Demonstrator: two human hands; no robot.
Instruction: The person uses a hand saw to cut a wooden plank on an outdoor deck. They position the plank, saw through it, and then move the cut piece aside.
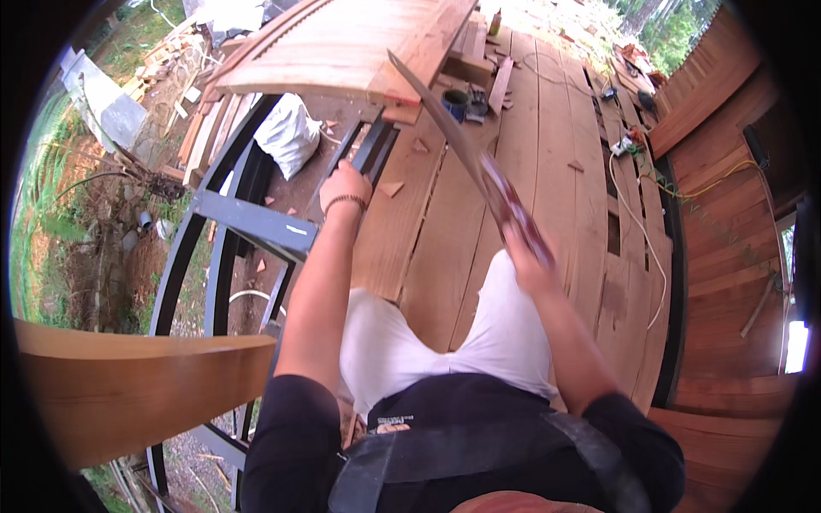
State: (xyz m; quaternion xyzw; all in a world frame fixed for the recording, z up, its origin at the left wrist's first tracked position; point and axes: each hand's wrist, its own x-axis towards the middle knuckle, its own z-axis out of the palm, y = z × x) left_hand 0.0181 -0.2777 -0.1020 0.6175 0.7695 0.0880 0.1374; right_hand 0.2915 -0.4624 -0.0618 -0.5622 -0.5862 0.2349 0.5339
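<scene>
In my right hand (532,267) is a handsaw (457,141) with a glossy reddish-brown handle. Its long blade tapers up and away to the left, its tip overlapping the near right corner of a slatted wooden panel (321,53); whether they touch I cannot tell. The hand is slightly blurred, and teeth cannot be made out. My left hand (345,186), with a dark beaded bracelet at the wrist, is closed on the black metal frame (369,145) below the panel. Wood offcuts (392,188) lie on the plank floor (483,192) near both hands.
A white sack (289,135) sits left of my left hand, beyond the frame's black bars. A wooden beam (145,380) juts in at lower left. Farther off are a dark cup (455,104), a bottle (495,22) and a cable (629,214). Gaps split the floor at right, beside a wooden wall (727,282).
</scene>
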